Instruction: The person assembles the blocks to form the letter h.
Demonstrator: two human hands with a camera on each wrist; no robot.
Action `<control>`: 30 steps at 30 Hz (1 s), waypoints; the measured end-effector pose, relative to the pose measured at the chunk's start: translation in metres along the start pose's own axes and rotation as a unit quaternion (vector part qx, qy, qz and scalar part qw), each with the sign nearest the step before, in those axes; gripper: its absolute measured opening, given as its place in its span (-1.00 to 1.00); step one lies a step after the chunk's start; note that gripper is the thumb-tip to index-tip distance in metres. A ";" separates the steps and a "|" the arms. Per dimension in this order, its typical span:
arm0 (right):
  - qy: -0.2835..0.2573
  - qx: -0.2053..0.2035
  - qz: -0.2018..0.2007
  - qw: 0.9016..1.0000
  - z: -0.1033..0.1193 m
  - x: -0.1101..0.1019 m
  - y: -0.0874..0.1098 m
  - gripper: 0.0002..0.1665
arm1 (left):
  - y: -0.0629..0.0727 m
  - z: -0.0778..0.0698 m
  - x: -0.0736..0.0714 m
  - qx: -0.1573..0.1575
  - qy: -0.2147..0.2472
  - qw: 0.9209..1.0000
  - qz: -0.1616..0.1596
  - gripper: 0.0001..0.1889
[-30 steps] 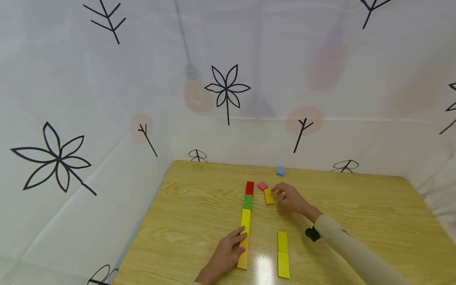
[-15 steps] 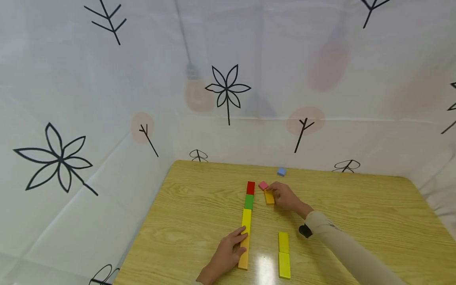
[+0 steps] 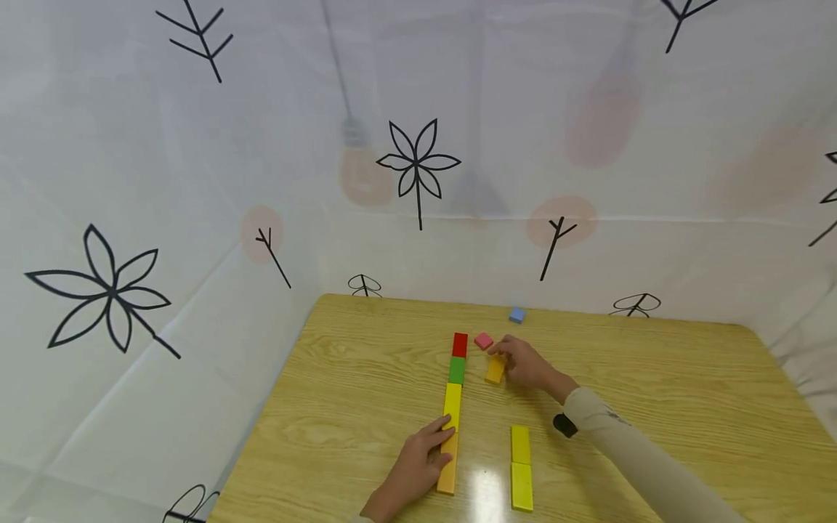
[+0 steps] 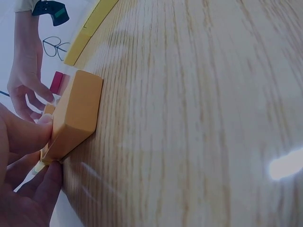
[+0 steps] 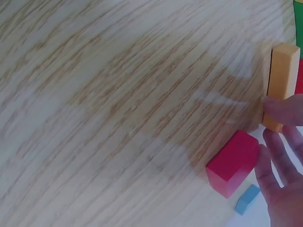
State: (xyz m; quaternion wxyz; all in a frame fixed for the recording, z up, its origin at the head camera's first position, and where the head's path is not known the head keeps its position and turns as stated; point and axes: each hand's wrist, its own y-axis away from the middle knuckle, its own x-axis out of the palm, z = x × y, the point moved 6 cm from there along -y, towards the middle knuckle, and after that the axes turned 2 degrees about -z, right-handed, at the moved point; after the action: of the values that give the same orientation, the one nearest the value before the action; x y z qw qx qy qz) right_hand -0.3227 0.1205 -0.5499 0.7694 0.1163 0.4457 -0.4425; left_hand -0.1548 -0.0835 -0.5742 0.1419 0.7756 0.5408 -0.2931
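On the wooden table, a row of blocks runs away from me: an orange block (image 3: 447,479) nearest, then a yellow block (image 3: 453,399), a green block (image 3: 456,371) and a red block (image 3: 461,345) at the far end. My left hand (image 3: 415,465) holds the near part of this row, thumb and fingers at the orange block (image 4: 80,104). To the right of the row, my right hand (image 3: 528,363) pinches a second orange block (image 3: 495,370) at its far end. The right wrist view shows thumb and finger on this block (image 5: 282,71), with a pink block (image 5: 234,161) by the other fingers.
Two yellow blocks (image 3: 522,488) lie end to end at the front, right of the row. A small blue block (image 3: 517,315) lies near the table's back edge. Behind the table (image 3: 628,392) hangs a white patterned cloth (image 3: 477,254).
My right hand has moved left onto the second orange block and taken hold of it. That block has turned, its near end swinging left. My left hand stays in place.
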 end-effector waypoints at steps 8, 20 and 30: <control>-0.025 0.022 0.047 0.998 -0.002 0.000 0.008 -0.48 | 0.000 -0.001 0.003 0.002 0.003 1.000 0.005 -0.56; -0.061 0.015 0.023 0.998 -0.001 -0.010 0.031 -0.70 | -0.001 0.001 0.003 -0.008 0.004 1.000 0.003 -0.56; -0.101 0.015 -0.008 0.995 0.011 -0.019 0.047 -0.73 | 0.000 0.003 0.001 -0.014 0.006 1.000 0.004 -0.56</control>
State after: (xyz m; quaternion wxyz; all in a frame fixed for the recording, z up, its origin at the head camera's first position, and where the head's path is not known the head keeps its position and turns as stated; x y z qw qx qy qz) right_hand -0.2835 0.1525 -0.5381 0.8053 0.0788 0.3595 -0.4648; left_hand -0.1552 -0.0843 -0.5773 0.1505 0.7773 0.5427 -0.2806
